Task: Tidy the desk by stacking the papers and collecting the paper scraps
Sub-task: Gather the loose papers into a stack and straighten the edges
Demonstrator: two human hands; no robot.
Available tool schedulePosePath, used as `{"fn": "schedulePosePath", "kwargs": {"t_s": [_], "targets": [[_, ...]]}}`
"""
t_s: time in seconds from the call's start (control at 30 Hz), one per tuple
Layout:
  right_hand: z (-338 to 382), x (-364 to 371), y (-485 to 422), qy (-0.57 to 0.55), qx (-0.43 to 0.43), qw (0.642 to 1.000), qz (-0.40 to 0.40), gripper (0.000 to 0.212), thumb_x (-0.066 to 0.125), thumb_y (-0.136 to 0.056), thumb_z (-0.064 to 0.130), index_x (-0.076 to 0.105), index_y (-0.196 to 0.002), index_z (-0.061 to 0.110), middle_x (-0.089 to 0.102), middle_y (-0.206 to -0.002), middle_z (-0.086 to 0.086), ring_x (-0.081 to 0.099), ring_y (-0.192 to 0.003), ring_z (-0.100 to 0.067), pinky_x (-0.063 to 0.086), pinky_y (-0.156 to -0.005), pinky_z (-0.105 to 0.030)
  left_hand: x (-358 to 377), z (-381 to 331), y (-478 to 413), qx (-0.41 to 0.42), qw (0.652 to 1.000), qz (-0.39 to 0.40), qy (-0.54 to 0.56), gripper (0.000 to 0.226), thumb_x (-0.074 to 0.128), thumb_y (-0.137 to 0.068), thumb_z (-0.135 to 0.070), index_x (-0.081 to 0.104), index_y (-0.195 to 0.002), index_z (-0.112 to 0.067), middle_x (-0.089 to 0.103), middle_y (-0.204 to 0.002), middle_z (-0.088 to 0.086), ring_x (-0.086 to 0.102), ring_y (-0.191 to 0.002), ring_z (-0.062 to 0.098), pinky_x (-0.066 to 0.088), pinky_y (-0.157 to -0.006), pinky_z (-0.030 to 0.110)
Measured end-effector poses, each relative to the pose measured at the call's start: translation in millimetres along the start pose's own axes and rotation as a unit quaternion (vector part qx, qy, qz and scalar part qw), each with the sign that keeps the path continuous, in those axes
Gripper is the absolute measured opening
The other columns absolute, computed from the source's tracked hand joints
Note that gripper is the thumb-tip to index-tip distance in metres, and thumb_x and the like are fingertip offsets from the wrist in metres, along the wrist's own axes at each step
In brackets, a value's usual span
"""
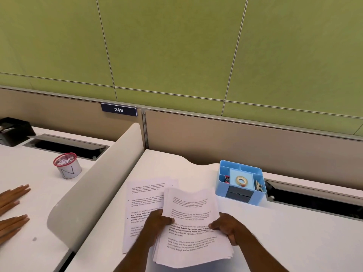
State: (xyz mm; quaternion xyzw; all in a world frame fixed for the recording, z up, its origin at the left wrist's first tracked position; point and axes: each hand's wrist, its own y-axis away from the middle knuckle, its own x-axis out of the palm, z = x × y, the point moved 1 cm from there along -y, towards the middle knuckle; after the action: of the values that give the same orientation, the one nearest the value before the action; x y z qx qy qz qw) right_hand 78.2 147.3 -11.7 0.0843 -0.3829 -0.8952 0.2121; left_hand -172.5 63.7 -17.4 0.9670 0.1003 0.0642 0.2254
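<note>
A stack of printed white papers (191, 209) is held just above the white desk (275, 232) near its front edge. My left hand (157, 220) grips the stack's left side with the thumb on top. My right hand (227, 227) grips its right side. The sheets in the stack are slightly fanned at the bottom. More printed sheets (146, 197) lie flat on the desk to the left, partly under the held stack and my left hand.
A blue desk organiser (240, 181) with a tape roll stands at the back right, beside a cable slot (314, 201). A curved white divider (98, 183) bounds the desk's left. Beyond it stand a cup of paper scraps (67, 165) and another person's hands (11, 209).
</note>
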Motion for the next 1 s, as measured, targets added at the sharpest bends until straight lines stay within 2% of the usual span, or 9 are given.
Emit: {"fn": "schedulePosePath", "kwargs": {"t_s": [0.1, 0.2, 0.27, 0.33, 0.43, 0.6, 0.73, 0.9, 1.0], "targets": [[0.0, -1.6, -1.4, -0.050, -0.019, 0.998, 0.015, 0.034, 0.060, -0.086, -0.007, 0.058, -0.114, 0.011, 0.071, -0.111, -0.019, 0.069, -0.098, -0.042, 0.053, -0.090, -0.057, -4.1, 0.3, -2.8, 0.014, 0.999, -0.048, -0.003, 0.021, 0.068, -0.091, -0.015, 0.073, -0.101, 0.003, 0.075, -0.096, 0.019, 0.072, -0.089, 0.040, 0.056, -0.087, 0.051], [0.3, -4.8, -1.5, -0.104, -0.043, 0.993, 0.035, 0.040, 0.061, -0.087, -0.005, 0.055, -0.120, 0.017, 0.071, -0.112, -0.018, 0.068, -0.101, -0.044, 0.054, -0.086, -0.058, -10.7, 1.5, -5.3, 0.006, 0.983, -0.174, -0.066, 0.040, 0.060, -0.096, -0.035, 0.072, -0.091, 0.003, 0.074, -0.092, 0.019, 0.067, -0.079, 0.033, 0.049, -0.074, 0.037], [0.5, -6.4, -1.6, -0.132, -0.063, 0.988, 0.050, 0.042, 0.063, -0.087, -0.001, 0.053, -0.123, 0.018, 0.070, -0.115, -0.018, 0.067, -0.102, -0.045, 0.056, -0.080, -0.056, -19.5, 3.2, -7.4, 0.001, 0.944, -0.251, -0.213, 0.034, 0.055, -0.099, -0.033, 0.072, -0.098, -0.003, 0.072, -0.105, 0.017, 0.063, -0.087, 0.028, 0.045, -0.081, 0.034], [0.7, -7.7, -2.1, -0.158, -0.085, 0.982, 0.064, 0.045, 0.065, -0.086, 0.001, 0.052, -0.126, 0.016, 0.068, -0.119, -0.020, 0.065, -0.105, -0.046, 0.056, -0.078, -0.055, -30.1, 4.2, -11.3, -0.045, 0.893, -0.306, -0.326, 0.032, 0.057, -0.095, -0.033, 0.064, -0.118, -0.010, 0.061, -0.124, 0.016, 0.056, -0.111, 0.032, 0.043, -0.094, 0.037], [1.7, -8.6, -4.9, -0.177, -0.112, 0.975, 0.074, 0.052, 0.067, -0.083, 0.002, 0.050, -0.131, 0.014, 0.064, -0.124, -0.022, 0.062, -0.110, -0.048, 0.054, -0.084, -0.059, -42.9, 6.1, -15.2, -0.151, 0.865, -0.358, -0.318, 0.051, 0.065, -0.085, -0.034, 0.049, -0.127, -0.010, 0.045, -0.129, 0.020, 0.042, -0.121, 0.039, 0.037, -0.102, 0.048], [0.9, -10.2, -14.0, -0.172, -0.122, 0.974, 0.078, 0.054, 0.066, -0.085, 0.002, 0.047, -0.134, 0.012, 0.061, -0.128, -0.024, 0.058, -0.114, -0.050, 0.046, -0.095, -0.066, -50.7, 9.6, -23.8, -0.194, 0.839, -0.355, -0.364, 0.059, 0.069, -0.081, -0.030, 0.043, -0.130, -0.008, 0.040, -0.129, 0.020, 0.041, -0.119, 0.038, 0.040, -0.101, 0.048], [0.9, -7.6, -20.8, -0.171, -0.123, 0.975, 0.072, 0.057, 0.068, -0.083, 0.001, 0.047, -0.135, 0.009, 0.061, -0.128, -0.026, 0.058, -0.114, -0.051, 0.042, -0.097, -0.069, -52.2, 3.7, -31.2, -0.205, 0.859, -0.352, -0.311, 0.057, 0.073, -0.079, -0.017, 0.041, -0.126, -0.005, 0.039, -0.129, 0.022, 0.045, -0.120, 0.040, 0.043, -0.099, 0.050], [1.7, -1.4, -24.1, -0.181, -0.131, 0.972, 0.078, 0.060, 0.069, -0.081, 0.000, 0.046, -0.136, 0.006, 0.059, -0.129, -0.027, 0.057, -0.115, -0.052, 0.041, -0.096, -0.070, -57.0, 6.1, -40.6, -0.191, 0.893, -0.306, -0.269, 0.055, 0.070, -0.079, -0.010, 0.038, -0.123, 0.003, 0.054, -0.128, 0.023, 0.053, -0.120, 0.041, 0.045, -0.101, 0.045], [1.3, -0.6, -24.8, -0.181, -0.131, 0.972, 0.078, 0.058, 0.068, -0.083, 0.000, 0.047, -0.136, 0.006, 0.059, -0.129, -0.028, 0.056, -0.115, -0.052, 0.040, -0.097, -0.071, -59.6, 7.0, -39.2, -0.137, 0.930, -0.249, -0.234, 0.044, 0.073, -0.072, -0.004, 0.053, -0.111, 0.003, 0.065, -0.113, 0.022, 0.063, -0.104, 0.039, 0.051, -0.092, 0.042]]}}
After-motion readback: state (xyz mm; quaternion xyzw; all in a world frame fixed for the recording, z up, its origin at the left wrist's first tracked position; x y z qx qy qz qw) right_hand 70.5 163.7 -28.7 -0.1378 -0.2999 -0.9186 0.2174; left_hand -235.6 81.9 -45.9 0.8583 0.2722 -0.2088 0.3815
